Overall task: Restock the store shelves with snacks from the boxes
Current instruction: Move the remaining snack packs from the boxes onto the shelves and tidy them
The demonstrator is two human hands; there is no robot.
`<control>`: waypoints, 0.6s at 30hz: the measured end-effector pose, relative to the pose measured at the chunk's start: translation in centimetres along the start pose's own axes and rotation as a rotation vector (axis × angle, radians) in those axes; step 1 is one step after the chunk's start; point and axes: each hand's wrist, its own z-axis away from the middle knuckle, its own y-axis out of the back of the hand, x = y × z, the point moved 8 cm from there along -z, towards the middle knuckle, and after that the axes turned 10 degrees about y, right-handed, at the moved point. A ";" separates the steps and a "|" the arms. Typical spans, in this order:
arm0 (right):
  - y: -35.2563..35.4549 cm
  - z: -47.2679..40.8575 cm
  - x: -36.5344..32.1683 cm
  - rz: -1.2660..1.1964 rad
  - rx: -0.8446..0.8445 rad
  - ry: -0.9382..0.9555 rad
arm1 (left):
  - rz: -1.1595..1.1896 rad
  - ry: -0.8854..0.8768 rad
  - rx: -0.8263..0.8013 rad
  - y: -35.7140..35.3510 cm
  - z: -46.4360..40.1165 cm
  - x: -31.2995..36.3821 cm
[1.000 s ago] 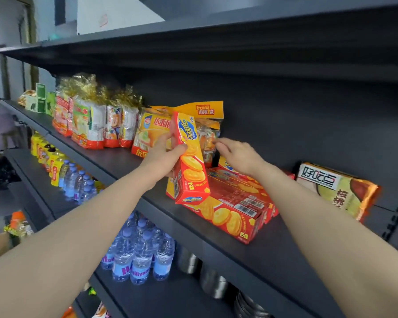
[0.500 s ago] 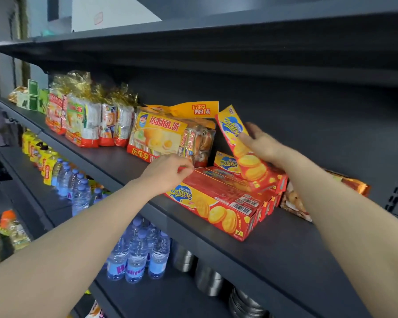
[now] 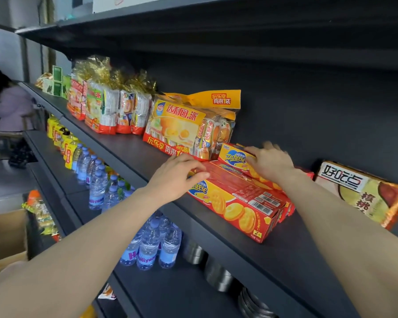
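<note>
Red and yellow cracker boxes [image 3: 239, 203] lie side by side on the dark middle shelf [image 3: 285, 253]. One more cracker box [image 3: 233, 155] lies flat on top of the stack at its back left end. My right hand [image 3: 270, 165] covers this top box, with the thumb on its near side and blurred fingers over its far side. The fingers of my left hand [image 3: 177, 176] rest fairly straight on the left end of the front box.
A large yellow cake bag [image 3: 184, 127] stands just left of the boxes, with gold-topped snack bags [image 3: 106, 106] further left. A walnut snack pack [image 3: 363, 193] leans at the right. Water bottles [image 3: 147, 244] and metal tins [image 3: 216, 274] fill the lower shelf. A person [image 3: 9, 106] sits far left.
My right hand has brought the tilted cracker box down flat onto the stack. My left hand slid from the shelf's front edge onto the front box's left end. The view shifted right.
</note>
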 end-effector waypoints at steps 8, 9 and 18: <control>2.5 1.2 -2.9 0.109 0.045 0.006 | -0.066 0.002 0.058 1.9 2.7 -0.5; 3.1 1.5 -3.8 0.110 0.062 0.017 | -0.075 0.003 0.070 2.6 3.4 -0.9; 7.3 6.9 -15.2 0.071 0.203 0.122 | -0.143 0.068 0.156 10.2 11.3 -6.4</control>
